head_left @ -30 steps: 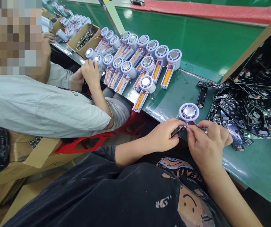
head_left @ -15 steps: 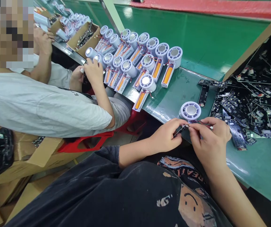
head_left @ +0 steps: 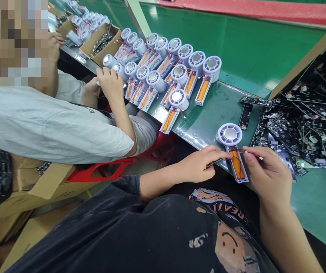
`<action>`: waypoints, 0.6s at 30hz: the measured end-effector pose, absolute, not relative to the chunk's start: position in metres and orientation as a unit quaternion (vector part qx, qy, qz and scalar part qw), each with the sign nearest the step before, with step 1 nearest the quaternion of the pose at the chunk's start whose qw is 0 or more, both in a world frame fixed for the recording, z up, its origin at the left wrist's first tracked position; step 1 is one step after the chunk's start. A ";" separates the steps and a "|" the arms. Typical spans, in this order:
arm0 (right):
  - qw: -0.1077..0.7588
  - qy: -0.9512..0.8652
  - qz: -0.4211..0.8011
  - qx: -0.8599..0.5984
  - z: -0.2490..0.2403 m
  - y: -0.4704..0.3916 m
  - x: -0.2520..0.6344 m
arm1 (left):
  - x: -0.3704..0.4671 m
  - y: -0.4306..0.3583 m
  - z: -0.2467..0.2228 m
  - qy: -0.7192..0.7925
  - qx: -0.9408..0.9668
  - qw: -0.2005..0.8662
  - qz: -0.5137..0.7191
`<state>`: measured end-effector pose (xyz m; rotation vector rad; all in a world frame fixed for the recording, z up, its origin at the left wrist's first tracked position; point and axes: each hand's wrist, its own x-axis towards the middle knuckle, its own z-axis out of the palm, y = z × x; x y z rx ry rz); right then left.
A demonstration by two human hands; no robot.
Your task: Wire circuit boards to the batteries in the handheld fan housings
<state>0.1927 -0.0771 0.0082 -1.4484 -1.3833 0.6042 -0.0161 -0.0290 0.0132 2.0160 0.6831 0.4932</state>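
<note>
In the head view a light-purple handheld fan [head_left: 221, 133] lies at the table's front edge, its handle pointing toward me. The handle is uncovered and shows an orange battery [head_left: 237, 167] and thin wires. My left hand [head_left: 199, 163] is closed on a dark circuit board [head_left: 214, 163], mostly hidden by the fingers. Its index finger reaches out to the left edge of the fan's handle. To the right of the handle, my right hand [head_left: 272, 172] pinches thin wires [head_left: 253, 154] with small white plugs, which run from the fan.
Loose black circuit boards [head_left: 287, 129] pile up at the right beside a cardboard box wall [head_left: 304, 55]. Rows of similar fans [head_left: 177, 98] stand to the left. A co-worker [head_left: 55, 121] sits at my left, hands near the fans. A red stool [head_left: 103, 170] is below.
My hands have moved apart, the right one going right with the wires. The fan's open handle and orange battery now show between them. The board stays in my left hand.
</note>
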 end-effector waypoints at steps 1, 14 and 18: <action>0.533 -0.516 0.299 -0.600 0.006 -0.076 0.191 | -0.017 -0.028 0.014 0.280 0.821 0.461 0.188; 0.618 -0.396 0.407 -0.544 0.000 -0.063 0.190 | -0.018 -0.026 0.008 0.348 0.657 0.630 0.225; 0.631 -0.387 0.416 -0.528 0.001 -0.060 0.189 | -0.018 -0.026 0.008 0.358 0.625 0.656 0.225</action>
